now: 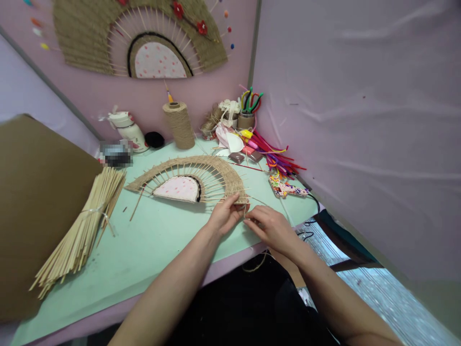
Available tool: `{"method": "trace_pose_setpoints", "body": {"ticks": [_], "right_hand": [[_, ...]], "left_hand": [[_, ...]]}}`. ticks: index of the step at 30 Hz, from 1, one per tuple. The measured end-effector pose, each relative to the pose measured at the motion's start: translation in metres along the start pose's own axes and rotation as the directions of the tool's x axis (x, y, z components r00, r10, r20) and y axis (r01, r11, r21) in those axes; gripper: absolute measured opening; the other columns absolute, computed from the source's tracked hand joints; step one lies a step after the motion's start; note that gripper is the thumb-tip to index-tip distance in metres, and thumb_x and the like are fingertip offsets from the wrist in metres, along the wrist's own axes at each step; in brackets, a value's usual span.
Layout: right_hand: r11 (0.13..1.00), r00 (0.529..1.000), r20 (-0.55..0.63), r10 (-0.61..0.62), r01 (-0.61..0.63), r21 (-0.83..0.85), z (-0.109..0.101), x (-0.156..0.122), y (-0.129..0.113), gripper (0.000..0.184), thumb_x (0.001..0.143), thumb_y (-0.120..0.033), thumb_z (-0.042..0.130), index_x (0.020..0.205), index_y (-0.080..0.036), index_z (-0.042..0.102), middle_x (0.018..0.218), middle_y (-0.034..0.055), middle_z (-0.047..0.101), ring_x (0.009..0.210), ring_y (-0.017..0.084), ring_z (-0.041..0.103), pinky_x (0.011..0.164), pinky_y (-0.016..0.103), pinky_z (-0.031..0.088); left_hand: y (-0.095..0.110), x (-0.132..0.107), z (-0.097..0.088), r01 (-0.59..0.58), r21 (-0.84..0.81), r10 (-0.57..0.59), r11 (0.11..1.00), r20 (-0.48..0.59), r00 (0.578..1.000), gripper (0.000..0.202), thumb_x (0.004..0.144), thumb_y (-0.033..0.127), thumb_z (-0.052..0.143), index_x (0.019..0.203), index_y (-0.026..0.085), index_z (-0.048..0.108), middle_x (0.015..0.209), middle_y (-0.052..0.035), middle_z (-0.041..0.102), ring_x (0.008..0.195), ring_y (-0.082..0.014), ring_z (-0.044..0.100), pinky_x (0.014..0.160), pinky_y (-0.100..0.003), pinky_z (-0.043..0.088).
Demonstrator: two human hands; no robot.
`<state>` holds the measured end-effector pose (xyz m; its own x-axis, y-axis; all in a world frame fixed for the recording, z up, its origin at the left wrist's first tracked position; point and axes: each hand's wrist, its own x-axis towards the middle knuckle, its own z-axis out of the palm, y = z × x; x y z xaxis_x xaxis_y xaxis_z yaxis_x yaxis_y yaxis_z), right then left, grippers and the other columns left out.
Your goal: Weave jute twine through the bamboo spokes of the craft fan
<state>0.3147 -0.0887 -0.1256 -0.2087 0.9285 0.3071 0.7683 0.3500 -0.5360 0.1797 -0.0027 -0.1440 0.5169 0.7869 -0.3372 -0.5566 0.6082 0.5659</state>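
A half-round woven fan (236,180) of twine and thin sticks lies tilted over the table, with a pink-dotted white half-disc (176,189) edged in black at its centre. My left hand (226,214) grips the fan's right lower end, thumb on top and fingers beneath. Just right of it, my right hand (272,226) pinches a strand of twine (245,210) near the fan's corner. A loose length of twine hangs over my dark clothing below the table edge.
A bundle of sticks (81,226) lies left beside a brown board (39,206). At the back stand a white bottle (131,132), a twine cone (180,126) and a pot of scissors (247,117). Pipe cleaners (277,156) and a patterned glue gun (284,187) lie right. A larger fan (82,43) hangs above.
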Motion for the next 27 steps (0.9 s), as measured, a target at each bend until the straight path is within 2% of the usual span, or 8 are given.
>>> {"method": "trace_pose_setpoints", "body": {"ticks": [3, 5, 7, 10, 13, 18, 23, 27], "right_hand": [[0.995, 0.989, -0.136, 0.054, -0.041, 0.094, -0.009, 0.002, 0.003, 0.019, 0.091, -0.036, 0.054, 0.081, -0.023, 0.063, 0.08, 0.0047, 0.065, 0.079, 0.02, 0.059, 0.074, 0.033, 0.044], [0.979, 0.944, -0.293, 0.153, -0.104, 0.177, -0.01, 0.007, 0.008, 0.021, 0.092, -0.035, 0.052, 0.079, -0.022, 0.062, 0.078, 0.0043, 0.064, 0.077, 0.019, 0.059, 0.075, 0.033, 0.045], [0.948, 0.889, -0.379, 0.259, -0.159, 0.275, -0.007, 0.015, 0.016, 0.018, 0.091, -0.034, 0.052, 0.084, -0.021, 0.062, 0.082, 0.0047, 0.064, 0.079, 0.019, 0.059, 0.075, 0.033, 0.046], [0.86, 0.855, -0.341, 0.391, -0.208, 0.466, 0.004, 0.028, 0.025, 0.019, 0.087, -0.037, 0.056, 0.094, -0.02, 0.062, 0.09, 0.0063, 0.065, 0.084, 0.02, 0.061, 0.074, 0.033, 0.049], [0.764, 0.835, -0.283, 0.472, -0.227, 0.604, 0.015, 0.033, 0.029, 0.025, 0.084, -0.042, 0.059, 0.095, -0.02, 0.059, 0.092, 0.0062, 0.064, 0.086, 0.02, 0.061, 0.073, 0.034, 0.052], [0.677, 0.857, -0.164, 0.488, -0.253, 0.691, 0.021, 0.029, 0.029, 0.037, 0.082, -0.049, 0.061, 0.106, -0.022, 0.052, 0.095, 0.0049, 0.061, 0.084, 0.018, 0.061, 0.068, 0.032, 0.055], [0.597, 0.811, -0.253, 0.527, -0.141, 0.79, 0.019, 0.038, 0.027, 0.037, 0.085, -0.048, 0.058, 0.112, -0.025, 0.048, 0.113, 0.0081, 0.061, 0.102, 0.019, 0.061, 0.084, 0.035, 0.054], [0.546, 0.86, -0.215, 0.462, -0.086, 0.833, 0.023, 0.05, 0.024, 0.033, 0.088, -0.044, 0.054, 0.115, -0.026, 0.046, 0.122, 0.0087, 0.061, 0.107, 0.019, 0.061, 0.089, 0.036, 0.051]], "left_hand": [[-0.001, 0.001, -0.001, 0.001, -0.015, -0.001, 1.0, 0.001, 1.0, 0.007, 0.081, 0.015, 0.065, 0.084, 0.009, 0.064, 0.077, -0.0085, 0.069, 0.071, -0.0156, 0.065, 0.072, -0.029, 0.052], [-0.001, 0.001, -0.001, 0.002, -0.023, -0.003, 1.0, -0.01, 1.0, 0.008, 0.081, 0.014, 0.065, 0.087, 0.009, 0.065, 0.079, -0.0084, 0.07, 0.072, -0.0152, 0.065, 0.073, -0.028, 0.052], [0.0, 0.001, 0.0, 0.001, -0.029, -0.001, 1.0, -0.012, 1.0, 0.01, 0.081, 0.013, 0.065, 0.09, 0.01, 0.065, 0.083, -0.0083, 0.071, 0.074, -0.015, 0.066, 0.074, -0.028, 0.053], [0.001, 0.0, 0.001, 0.002, -0.037, -0.002, 0.999, -0.001, 1.0, 0.012, 0.08, 0.013, 0.066, 0.092, 0.01, 0.066, 0.086, -0.0081, 0.071, 0.075, -0.0148, 0.066, 0.075, -0.029, 0.053], [0.001, 0.0, 0.001, 0.003, -0.042, -0.002, 0.999, 0.006, 1.0, 0.011, 0.079, 0.013, 0.067, 0.09, 0.011, 0.066, 0.085, -0.0069, 0.071, 0.073, -0.0134, 0.064, 0.075, -0.029, 0.052], [-0.002, 0.003, -0.002, -0.038, -0.034, 0.039, 0.999, 0.016, 0.999, 0.015, 0.076, 0.014, 0.07, 0.091, 0.012, 0.066, 0.086, -0.0045, 0.07, 0.072, -0.0117, 0.062, 0.068, -0.025, 0.049], [-0.003, 0.004, -0.004, -0.035, -0.042, 0.035, 0.999, 0.012, 0.999, 0.018, 0.077, 0.014, 0.069, 0.094, 0.012, 0.066, 0.087, -0.0047, 0.07, 0.072, -0.0115, 0.061, 0.067, -0.024, 0.048], [-0.003, 0.003, -0.002, -0.031, -0.066, 0.032, 0.997, 0.015, 0.999, 0.017, 0.077, 0.013, 0.069, 0.094, 0.012, 0.066, 0.087, -0.0046, 0.069, 0.072, -0.0114, 0.061, 0.068, -0.025, 0.048]]}}
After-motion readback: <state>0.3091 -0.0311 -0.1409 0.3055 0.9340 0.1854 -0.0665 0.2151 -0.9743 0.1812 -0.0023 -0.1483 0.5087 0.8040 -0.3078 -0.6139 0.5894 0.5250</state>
